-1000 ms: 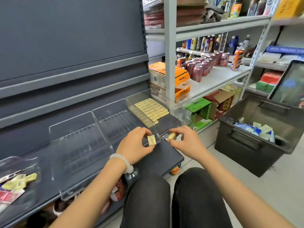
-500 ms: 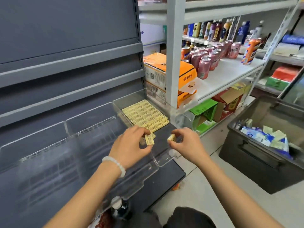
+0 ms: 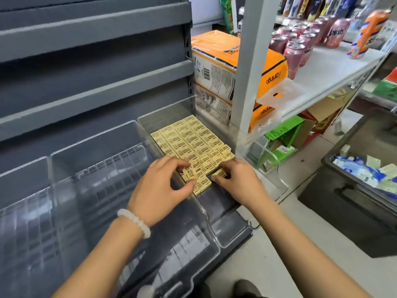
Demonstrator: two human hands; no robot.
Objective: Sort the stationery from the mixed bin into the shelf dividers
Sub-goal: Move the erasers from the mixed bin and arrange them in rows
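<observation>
Clear shelf dividers (image 3: 137,134) are seen across the dark shelf (image 3: 227,220). At its right end, yellow erasers (image 3: 189,138) are packed in rows. One eraser (image 3: 190,174) is pinched by the left hand (image 3: 160,188); another eraser (image 3: 219,174) is pinched by the right hand (image 3: 238,179). On the floor to the right, the mixed bin (image 3: 343,203) is seen.

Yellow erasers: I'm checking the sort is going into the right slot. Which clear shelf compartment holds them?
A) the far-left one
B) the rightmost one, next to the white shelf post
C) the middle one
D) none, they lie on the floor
B: the yellow erasers lie in rows in the rightmost clear compartment, beside the white shelf post, where the left hand and right hand are setting more at the front.
</observation>
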